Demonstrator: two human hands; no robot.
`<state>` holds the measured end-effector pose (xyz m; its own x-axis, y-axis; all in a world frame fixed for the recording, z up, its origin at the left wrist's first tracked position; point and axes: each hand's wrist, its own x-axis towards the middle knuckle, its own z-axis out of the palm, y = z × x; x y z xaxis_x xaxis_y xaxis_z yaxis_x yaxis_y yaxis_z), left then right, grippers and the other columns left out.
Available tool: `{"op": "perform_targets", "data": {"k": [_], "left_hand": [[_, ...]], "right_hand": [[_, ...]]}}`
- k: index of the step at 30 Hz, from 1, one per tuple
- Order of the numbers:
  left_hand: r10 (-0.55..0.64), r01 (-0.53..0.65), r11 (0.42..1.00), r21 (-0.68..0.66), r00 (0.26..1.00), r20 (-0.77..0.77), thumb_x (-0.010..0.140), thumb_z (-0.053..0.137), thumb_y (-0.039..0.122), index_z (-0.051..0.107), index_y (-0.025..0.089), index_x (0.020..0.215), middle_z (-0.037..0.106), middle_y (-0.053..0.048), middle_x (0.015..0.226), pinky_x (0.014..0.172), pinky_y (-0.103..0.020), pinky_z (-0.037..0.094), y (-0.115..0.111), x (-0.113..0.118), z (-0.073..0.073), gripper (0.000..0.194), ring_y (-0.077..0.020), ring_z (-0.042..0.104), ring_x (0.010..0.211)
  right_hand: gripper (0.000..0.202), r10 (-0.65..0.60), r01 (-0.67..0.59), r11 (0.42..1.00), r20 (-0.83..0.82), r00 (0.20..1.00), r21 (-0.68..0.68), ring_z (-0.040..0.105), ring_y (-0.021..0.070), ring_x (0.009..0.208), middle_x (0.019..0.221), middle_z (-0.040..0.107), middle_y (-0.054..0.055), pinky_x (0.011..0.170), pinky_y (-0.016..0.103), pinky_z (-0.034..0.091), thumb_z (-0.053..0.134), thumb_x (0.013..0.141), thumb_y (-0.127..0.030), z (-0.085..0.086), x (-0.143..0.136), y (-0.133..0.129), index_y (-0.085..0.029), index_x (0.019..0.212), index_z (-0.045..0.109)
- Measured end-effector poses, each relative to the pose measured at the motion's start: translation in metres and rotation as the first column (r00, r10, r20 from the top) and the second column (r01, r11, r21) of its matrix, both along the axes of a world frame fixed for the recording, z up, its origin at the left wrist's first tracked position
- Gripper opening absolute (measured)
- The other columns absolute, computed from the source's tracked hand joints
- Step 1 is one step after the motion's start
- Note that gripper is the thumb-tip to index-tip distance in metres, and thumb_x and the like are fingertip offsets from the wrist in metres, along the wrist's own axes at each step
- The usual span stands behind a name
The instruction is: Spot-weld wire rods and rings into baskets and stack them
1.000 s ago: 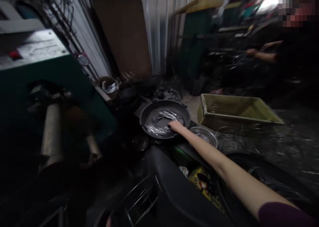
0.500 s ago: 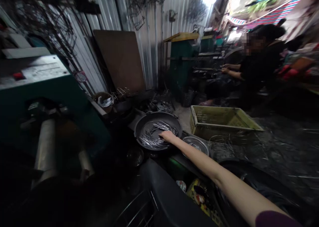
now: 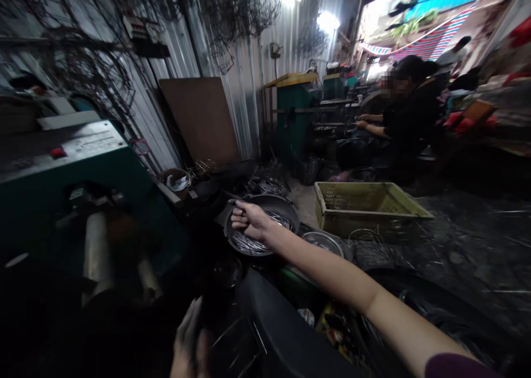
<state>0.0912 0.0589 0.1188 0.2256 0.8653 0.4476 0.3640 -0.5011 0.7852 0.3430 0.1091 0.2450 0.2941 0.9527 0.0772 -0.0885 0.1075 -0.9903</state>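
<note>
My right hand (image 3: 254, 223) is raised over a round dark basin (image 3: 292, 211), its fingers curled and pressed together. Whatever they pinch is too small or dark to make out. Bent metal wire pieces (image 3: 249, 244) lie in the basin below and are partly covered by the hand. Low in the view, my left hand (image 3: 189, 339) is blurred, with fingers stretched out and the thumb apart; nothing shows in it. A wire rack-like piece (image 3: 238, 339) lies in the dark beside it. Right of the basin is a smaller round metal pan (image 3: 326, 241), partly behind my forearm.
A green machine (image 3: 136, 173) with a metal shaft (image 3: 97, 250) stands on the left. A yellowish crate (image 3: 373, 215) sits to the right, with loose wires around it. Another person (image 3: 410, 112) works at the back right. A brown board (image 3: 201, 120) leans against the metal wall.
My right hand has lifted out of the wire pieces and moved left, nearer to me. My left hand has come into view at the bottom. The head view has shifted slightly.
</note>
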Motion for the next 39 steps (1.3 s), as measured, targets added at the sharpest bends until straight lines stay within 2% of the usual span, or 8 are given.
{"op": "perform_targets", "data": {"k": [6, 11, 15, 22, 25, 30, 33, 39], "left_hand": [[-0.154, 0.207, 0.903, -0.376, 0.974, 0.167, 0.085, 0.042, 0.061, 0.068, 0.021, 0.099, 0.070, -0.007, 0.101, 0.090, -0.033, 0.050, -0.039, 0.058, 0.027, 0.050, -0.0236, 0.064, 0.100], [0.084, 0.104, 0.821, -0.562, 0.951, 0.298, 0.070, 0.054, 0.072, 0.067, 0.018, 0.094, 0.069, -0.005, 0.091, 0.073, -0.022, 0.052, -0.027, 0.040, 0.032, 0.060, -0.0203, 0.065, 0.090], [0.092, 0.088, 0.756, -0.648, 0.967, 0.238, 0.070, 0.057, 0.069, 0.066, 0.015, 0.099, 0.069, -0.010, 0.105, 0.084, -0.029, 0.053, -0.007, 0.033, 0.009, 0.061, -0.0263, 0.062, 0.106], [-0.078, 0.103, 0.835, -0.541, 0.995, 0.069, 0.085, 0.046, 0.056, 0.065, 0.017, 0.106, 0.066, -0.012, 0.113, 0.100, -0.039, 0.045, -0.042, -0.003, -0.008, 0.049, -0.0268, 0.058, 0.114], [0.101, -0.092, 0.913, -0.396, 0.995, 0.001, 0.090, 0.043, 0.045, 0.057, 0.019, 0.118, 0.062, -0.010, 0.120, 0.104, -0.038, 0.041, -0.056, -0.049, -0.013, 0.041, -0.0221, 0.055, 0.118], [0.007, -0.088, 0.962, -0.259, 0.955, -0.297, 0.072, 0.069, 0.043, 0.028, 0.020, 0.142, 0.036, -0.016, 0.144, 0.111, -0.051, 0.029, -0.071, -0.109, -0.057, 0.084, -0.0315, 0.032, 0.136], [-0.094, 0.016, 0.977, -0.211, 0.926, -0.365, 0.066, 0.074, 0.040, 0.021, 0.024, 0.144, 0.030, -0.016, 0.147, 0.110, -0.059, 0.023, -0.068, -0.100, -0.082, 0.095, -0.0371, 0.022, 0.138], [0.078, -0.080, 0.993, -0.084, 0.996, -0.031, 0.068, 0.069, 0.029, 0.024, 0.021, 0.136, 0.052, -0.010, 0.112, 0.095, -0.046, 0.045, -0.034, -0.068, -0.100, 0.082, -0.0248, 0.054, 0.104]], "right_hand": [[0.027, 0.306, -0.260, 0.949, -0.730, 0.612, 0.179, 0.024, 0.0049, 0.039, 0.052, 0.029, -0.008, 0.041, 0.014, 0.023, 0.026, 0.099, -0.015, 0.027, -0.055, -0.046, -0.015, 0.081, 0.046], [0.030, 0.200, -0.198, 0.979, -0.047, 0.979, 0.044, 0.060, 0.0144, 0.082, 0.088, 0.064, 0.006, 0.077, 0.027, 0.046, 0.042, 0.096, -0.033, -0.038, -0.066, -0.065, -0.015, 0.095, 0.066], [0.034, 0.185, -0.222, 0.974, 0.394, 0.900, 0.051, 0.058, 0.0185, 0.103, 0.109, 0.064, 0.007, 0.092, 0.030, 0.042, 0.044, 0.094, -0.038, -0.088, -0.076, -0.080, -0.020, 0.106, 0.070], [0.018, 0.258, -0.228, 0.966, 0.402, 0.879, -0.120, 0.060, 0.0161, 0.082, 0.086, 0.066, 0.004, 0.076, 0.026, 0.046, 0.053, 0.088, -0.023, -0.095, -0.101, -0.070, -0.015, 0.086, 0.068], [0.020, 0.265, -0.210, 0.962, 0.395, 0.880, -0.176, 0.058, 0.0155, 0.075, 0.082, 0.064, 0.004, 0.071, 0.026, 0.046, 0.047, 0.091, -0.026, -0.100, -0.101, -0.063, -0.016, 0.084, 0.064], [0.025, 0.418, -0.372, 0.906, 0.300, 0.857, -0.200, 0.056, 0.0130, 0.069, 0.081, 0.062, 0.003, 0.060, 0.022, 0.045, 0.057, 0.086, -0.031, -0.128, -0.120, -0.041, -0.017, 0.105, 0.063], [0.032, 0.408, -0.354, 0.906, 0.259, 0.875, -0.231, 0.053, 0.0109, 0.063, 0.077, 0.061, 0.002, 0.053, 0.020, 0.042, 0.063, 0.082, -0.028, -0.138, -0.137, -0.040, -0.017, 0.112, 0.062], [0.020, 0.314, -0.261, 0.927, 0.179, 0.932, -0.268, 0.049, 0.0079, 0.051, 0.066, 0.056, 0.000, 0.044, 0.017, 0.038, 0.058, 0.086, -0.023, -0.143, -0.152, -0.017, -0.013, 0.103, 0.063]]}}
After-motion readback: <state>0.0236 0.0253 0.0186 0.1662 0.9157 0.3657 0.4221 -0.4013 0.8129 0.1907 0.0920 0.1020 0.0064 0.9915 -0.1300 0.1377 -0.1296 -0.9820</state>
